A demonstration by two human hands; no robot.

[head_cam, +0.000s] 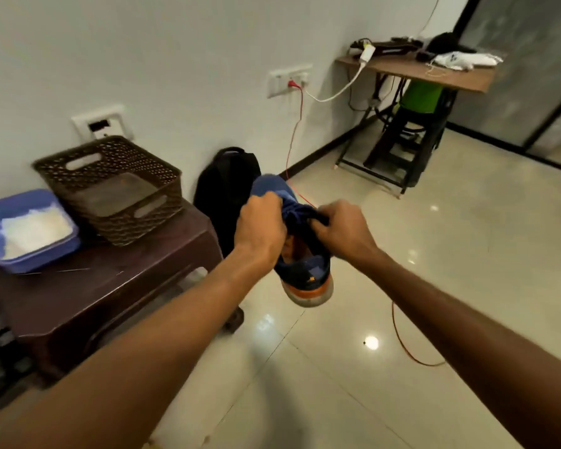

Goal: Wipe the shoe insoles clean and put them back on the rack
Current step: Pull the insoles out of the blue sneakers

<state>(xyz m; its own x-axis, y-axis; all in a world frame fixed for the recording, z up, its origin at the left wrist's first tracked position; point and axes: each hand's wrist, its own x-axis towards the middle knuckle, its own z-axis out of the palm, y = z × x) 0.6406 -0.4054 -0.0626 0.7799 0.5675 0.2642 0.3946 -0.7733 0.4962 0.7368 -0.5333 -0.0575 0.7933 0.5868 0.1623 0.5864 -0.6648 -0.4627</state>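
"How were the arms?"

"Both stretched forward. The left hand (259, 230) and right hand (343, 229) had fingers curled tight on the blue shoe's (308, 273) upper, one on each side."

"Which way did it point?"

"Toe away, heel nearer the person and lower. It hung in the air beside the brown stool (94, 293), with the heel below both fists."
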